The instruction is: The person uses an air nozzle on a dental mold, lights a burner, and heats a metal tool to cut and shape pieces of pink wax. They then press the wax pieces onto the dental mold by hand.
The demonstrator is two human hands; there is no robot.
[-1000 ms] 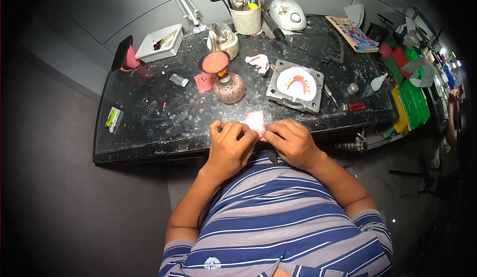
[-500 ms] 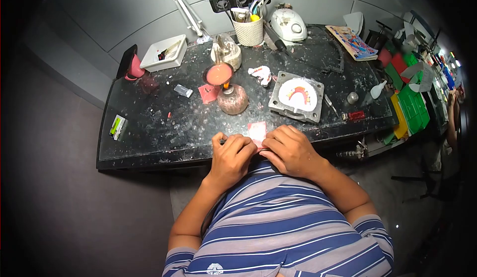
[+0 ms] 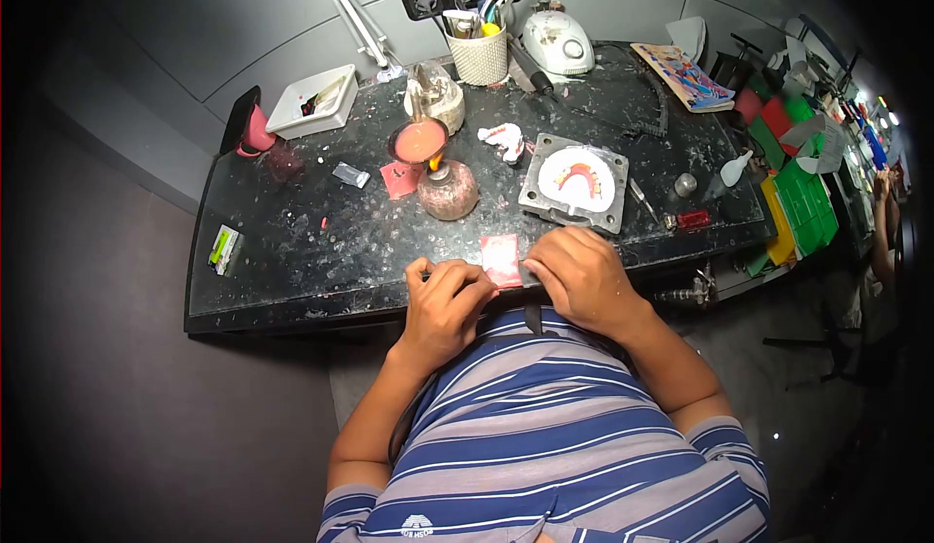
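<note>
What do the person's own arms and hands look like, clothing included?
The left hand and right hand are ungloved, and the forearms are bare. The short sleeves belong to a striped shirt in blue, greyish and white, with a small whitish logo.

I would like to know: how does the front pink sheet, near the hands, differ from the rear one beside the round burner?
The front sheet looks paler and shinier; the rear sheet looks darker and duller. The front sheet lies close to the left hand and the right hand, while the rear sheet lies untouched beside the burner. Both are pink.
</note>
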